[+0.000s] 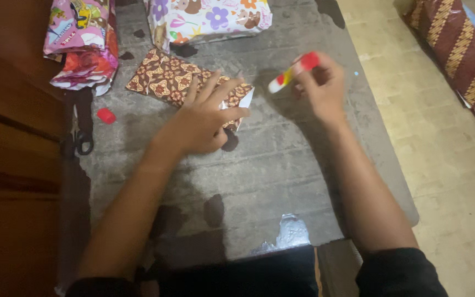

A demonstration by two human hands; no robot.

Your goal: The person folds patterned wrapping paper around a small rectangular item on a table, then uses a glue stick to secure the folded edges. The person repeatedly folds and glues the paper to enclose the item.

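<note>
Pressing flat on brown-patterned parcel (180, 80), left hand (202, 124) fingers released; right hand (320, 85) grasping glue stick (293, 71).

A brown batik-wrapped flat parcel (180, 80) is lying mid-table; pink (81, 41) and floral (210, 19) wrapped packages are sitting along the far edge.
</note>
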